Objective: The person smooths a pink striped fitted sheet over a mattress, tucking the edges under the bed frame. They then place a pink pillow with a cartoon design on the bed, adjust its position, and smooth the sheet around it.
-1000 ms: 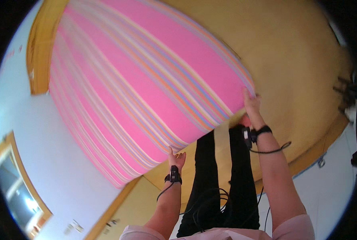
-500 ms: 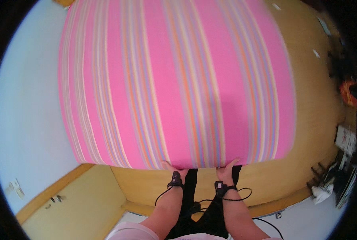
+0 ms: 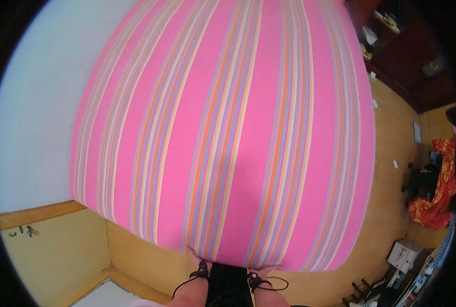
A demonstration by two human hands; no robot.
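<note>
Left hand and right hand grip a pink mattress striped orange, blue, cream.

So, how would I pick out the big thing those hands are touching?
Start at the pale wall on the left. Right of it, spreading down to the left hand and right hand, is a broad mattress-like slab. Bright pink with multicoloured stripes, it stands out from the plain wall and brown floor.
</note>
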